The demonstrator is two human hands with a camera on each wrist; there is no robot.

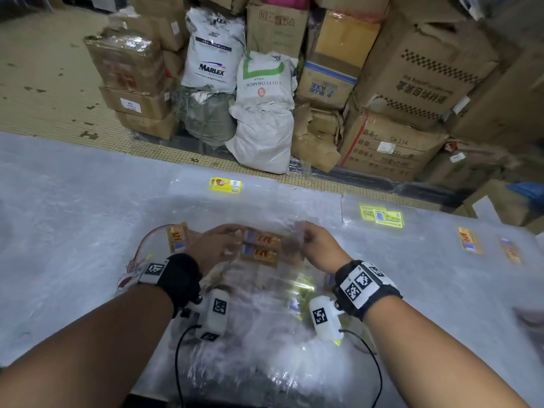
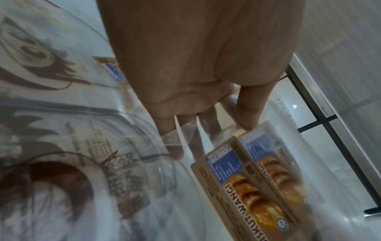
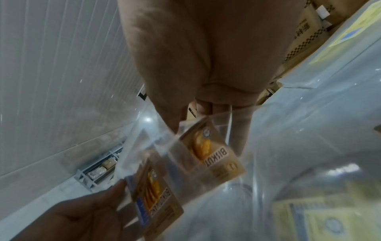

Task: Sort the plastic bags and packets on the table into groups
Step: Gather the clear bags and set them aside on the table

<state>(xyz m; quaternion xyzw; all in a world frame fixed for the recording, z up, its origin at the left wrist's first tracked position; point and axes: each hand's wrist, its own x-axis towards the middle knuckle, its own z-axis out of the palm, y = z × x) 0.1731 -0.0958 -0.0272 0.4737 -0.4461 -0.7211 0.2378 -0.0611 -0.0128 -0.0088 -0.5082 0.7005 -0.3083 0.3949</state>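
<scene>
Both hands hold clear plastic bags with brown "Biskut Wangi" labels (image 1: 260, 247) above a loose pile of clear bags (image 1: 250, 313). My left hand (image 1: 219, 241) pinches their left edge; in the left wrist view two overlapping brown labels (image 2: 257, 182) hang below its fingers (image 2: 247, 112). My right hand (image 1: 316, 245) pinches the right edge; in the right wrist view its fingers (image 3: 241, 130) grip the bag with one brown label (image 3: 210, 156), and a second label (image 3: 152, 202) lies by the left hand (image 3: 86, 216).
On the plastic-covered table (image 1: 73, 216) lie a yellow-label bag (image 1: 226, 185) at the far middle, green-yellow-label bags (image 1: 381, 216) at the right, brown-label bags (image 1: 468, 240) at the far right and one (image 1: 177, 236) at the left. Cardboard boxes (image 1: 412, 92) and sacks (image 1: 262, 113) stand beyond.
</scene>
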